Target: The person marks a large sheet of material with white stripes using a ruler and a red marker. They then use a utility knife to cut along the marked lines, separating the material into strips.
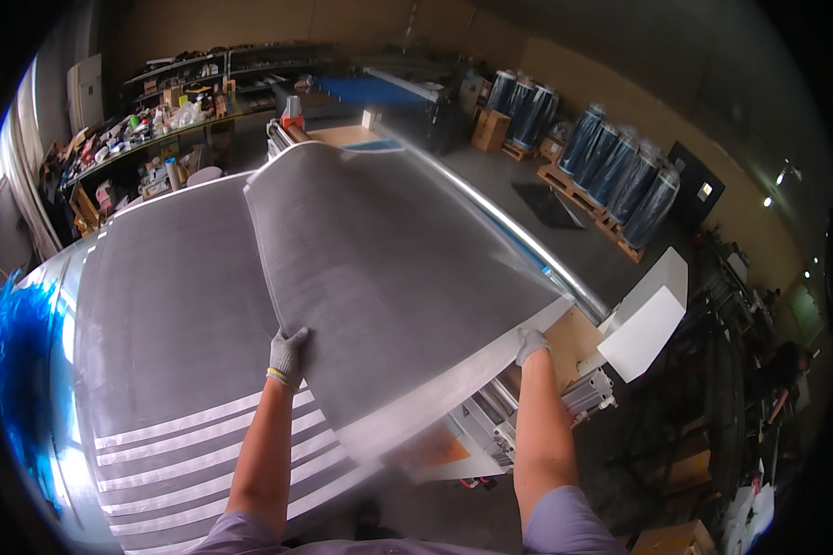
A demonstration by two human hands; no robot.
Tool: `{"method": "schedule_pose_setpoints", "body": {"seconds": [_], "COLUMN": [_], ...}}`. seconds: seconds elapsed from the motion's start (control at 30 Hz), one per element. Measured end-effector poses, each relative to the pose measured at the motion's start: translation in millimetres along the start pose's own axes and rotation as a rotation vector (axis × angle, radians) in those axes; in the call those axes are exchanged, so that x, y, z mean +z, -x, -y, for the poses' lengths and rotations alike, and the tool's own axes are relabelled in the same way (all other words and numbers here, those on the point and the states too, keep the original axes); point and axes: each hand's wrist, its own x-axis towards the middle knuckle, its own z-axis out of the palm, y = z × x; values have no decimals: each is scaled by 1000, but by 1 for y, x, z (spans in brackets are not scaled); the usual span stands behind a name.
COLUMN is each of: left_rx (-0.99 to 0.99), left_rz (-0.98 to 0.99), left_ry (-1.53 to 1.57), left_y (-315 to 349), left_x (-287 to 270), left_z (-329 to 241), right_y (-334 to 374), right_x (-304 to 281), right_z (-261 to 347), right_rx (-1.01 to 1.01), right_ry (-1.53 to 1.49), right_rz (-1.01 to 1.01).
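Note:
A large dark grey sheet (398, 240) with a pale border slopes up in front of me, over the machine. My left hand (288, 356), in a light grey knit glove with a yellowish cuff, is closed on its left edge. At the near right corner, my right hand (532, 344), gloved alike, is closed on the pale border; its fingertips are partly hidden. Beneath and to the left lies another dark grey sheet (176, 277) with several pale stripes across its near end.
A long metal roller (500, 217) runs along the machine's right side, ending by a white housing (646, 314). Blue fringe-like material (23, 361) hangs at the far left. Behind stand a cluttered bench (157, 129) and wrapped rolls (620, 171) on a wooden pallet (588, 199).

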Motion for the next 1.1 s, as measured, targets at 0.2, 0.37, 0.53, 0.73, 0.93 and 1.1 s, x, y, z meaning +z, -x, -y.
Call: {"method": "schedule_pose_setpoints", "body": {"seconds": [0.2, 0.37, 0.53, 0.73, 0.93, 1.1], "left_rx": [-56, -36, 51, 38, 0, -263], "left_rz": [12, -65, -98, -156, -190, -226], "left_ry": [11, 64, 146, 10, -179, -301], "left_y": [6, 29, 57, 26, -50, -108], "left_x": [-7, 7, -9, 5, 24, 1], "left_z": [21, 36, 47, 11, -8, 33], "right_y": [-21, -15, -13, -20, 11, 9], "right_x": [11, -3, -1, 34, 89, 91], "right_z": [14, 13, 10, 19, 37, 15], "right_rx": [-42, -45, -63, -109, -146, -772], "right_ry": [90, 135, 203, 439, 925, 1228], "right_rz": [-74, -129, -168, -272, -417, 106]}}
